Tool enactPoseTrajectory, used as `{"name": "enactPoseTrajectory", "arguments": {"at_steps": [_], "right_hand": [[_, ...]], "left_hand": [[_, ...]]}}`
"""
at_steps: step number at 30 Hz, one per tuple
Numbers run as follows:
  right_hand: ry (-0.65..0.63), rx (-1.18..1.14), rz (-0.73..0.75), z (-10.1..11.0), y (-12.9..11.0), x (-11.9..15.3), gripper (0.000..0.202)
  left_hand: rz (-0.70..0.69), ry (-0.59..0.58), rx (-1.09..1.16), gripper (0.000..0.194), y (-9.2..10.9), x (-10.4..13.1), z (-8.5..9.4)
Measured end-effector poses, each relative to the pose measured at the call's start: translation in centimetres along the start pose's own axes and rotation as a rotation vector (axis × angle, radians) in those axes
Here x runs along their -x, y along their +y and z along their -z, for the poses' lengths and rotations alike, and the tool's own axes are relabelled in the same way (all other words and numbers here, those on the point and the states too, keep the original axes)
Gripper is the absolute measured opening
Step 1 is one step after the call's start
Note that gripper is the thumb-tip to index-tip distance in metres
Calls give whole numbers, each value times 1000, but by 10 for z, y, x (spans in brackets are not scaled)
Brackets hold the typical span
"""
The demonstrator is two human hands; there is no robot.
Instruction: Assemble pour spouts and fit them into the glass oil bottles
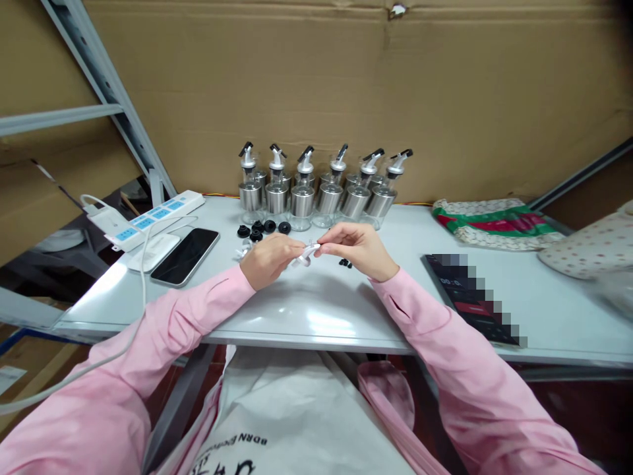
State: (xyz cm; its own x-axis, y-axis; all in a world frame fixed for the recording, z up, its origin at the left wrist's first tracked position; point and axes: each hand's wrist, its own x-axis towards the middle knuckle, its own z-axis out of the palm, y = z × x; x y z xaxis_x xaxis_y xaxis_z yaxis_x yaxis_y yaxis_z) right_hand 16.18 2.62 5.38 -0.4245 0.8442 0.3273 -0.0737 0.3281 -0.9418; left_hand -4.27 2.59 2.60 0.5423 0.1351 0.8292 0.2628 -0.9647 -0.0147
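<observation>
Pale bench under a cardboard wall, small white part held above it

The left hand is pinching the small white part from one side, its fingers closed, while the right hand is gripping the other end between thumb and fingertips. The part is sitting between both hands, over the middle of the bench. Tiny black pieces are lying just beside the right hand; black stoppers are resting behind the left. Farther back, spouted bottles are standing in a row. A phone and a power strip are lying leftward; a dark device and patterned cloth are lying rightward.
</observation>
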Motion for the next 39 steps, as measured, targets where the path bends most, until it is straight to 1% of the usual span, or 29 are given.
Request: {"name": "enactPoseTrajectory", "arguments": {"at_steps": [4, 6, 9, 14, 20, 24, 26, 28, 29, 31, 34, 36, 37, 39], "right_hand": [[-88, -70, -66, 1, 4, -1, 26], [-161, -150, -115, 2, 7, -1, 31], [-261, -287, -175, 2, 11, -2, 32], [-357, -377, -205, -1, 15, -2, 34], [-399, -390, -191, -3, 18, -2, 31], [-386, -405, -153, -4, 20, -1, 31], [-364, -380, -141, -4, 20, 0, 31], [-347, -357, -126, -3, 19, 0, 31], [-336, -359, -115, -3, 18, 0, 30], [-298, -385, -89, -2, 15, -1, 30], [-214, -449, -63, 0, 11, -1, 29], [-160, -476, -59, 0, 8, -2, 26], [-138, -484, -62, 0, 7, -2, 25], [-102, -485, -77, 0, 5, -2, 24]], "left_hand": [[1, 35, 20, 20, 1, 1, -2], [-7, 65, 16, 17, 2, 1, -2], [-8, 97, -3, 12, 4, -1, -2], [-10, 91, -32, 9, 4, -2, -2], [-45, 57, -44, 9, 3, -1, -4], [-40, 22, -68, 12, 2, 0, -6], [-26, -41, -73, 14, 0, -1, -4], [10, -135, -120, 15, -5, -2, 2], [46, -182, -173, 16, -9, -3, 7], [201, -238, -355, 19, -20, -4, 21], [585, -326, -651, 25, -41, -2, 43], [821, -425, -739, 32, -54, 2, 54], [898, -481, -765, 33, -59, 5, 58], [977, -591, -785, 31, -66, 10, 60]]}}
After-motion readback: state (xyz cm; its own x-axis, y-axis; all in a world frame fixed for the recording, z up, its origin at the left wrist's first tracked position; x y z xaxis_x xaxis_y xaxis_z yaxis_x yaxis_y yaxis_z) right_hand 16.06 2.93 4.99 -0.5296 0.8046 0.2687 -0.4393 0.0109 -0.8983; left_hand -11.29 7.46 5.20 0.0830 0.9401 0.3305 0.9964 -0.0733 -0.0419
